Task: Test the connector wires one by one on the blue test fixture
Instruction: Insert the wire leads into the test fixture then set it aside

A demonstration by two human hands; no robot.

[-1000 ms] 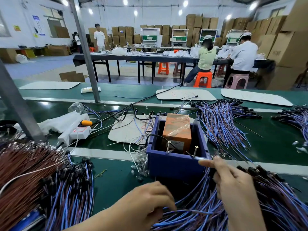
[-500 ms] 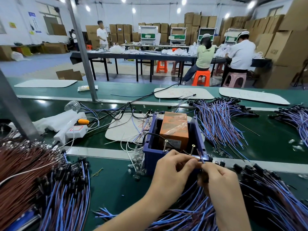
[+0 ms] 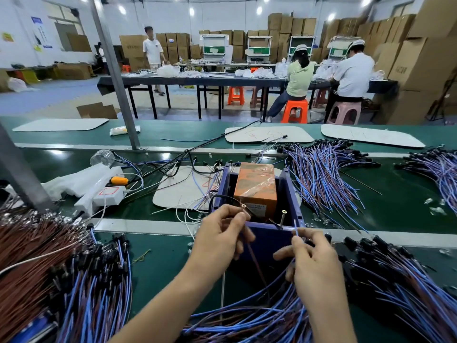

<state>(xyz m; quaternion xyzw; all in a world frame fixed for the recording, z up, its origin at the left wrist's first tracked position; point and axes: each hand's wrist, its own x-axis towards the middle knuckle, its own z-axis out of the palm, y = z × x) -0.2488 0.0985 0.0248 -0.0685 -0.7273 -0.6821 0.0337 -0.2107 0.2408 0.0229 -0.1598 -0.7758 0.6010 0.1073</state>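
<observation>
Lower centre: my left hand (image 3: 222,241) pinches the brown lead (image 3: 255,259), right hand (image 3: 315,267) the blue lead (image 3: 296,227), spread to meet separate blue test fixture (image 3: 269,240) pins (image 3: 283,215) (contact probably not made yet).

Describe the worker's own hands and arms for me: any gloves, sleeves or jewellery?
No gloves: the left hand and the right hand are both bare. No ring, watch or wristband shows on either. The forearms are bare too, right down to the picture's lower edge, so no sleeve is in view.
</observation>
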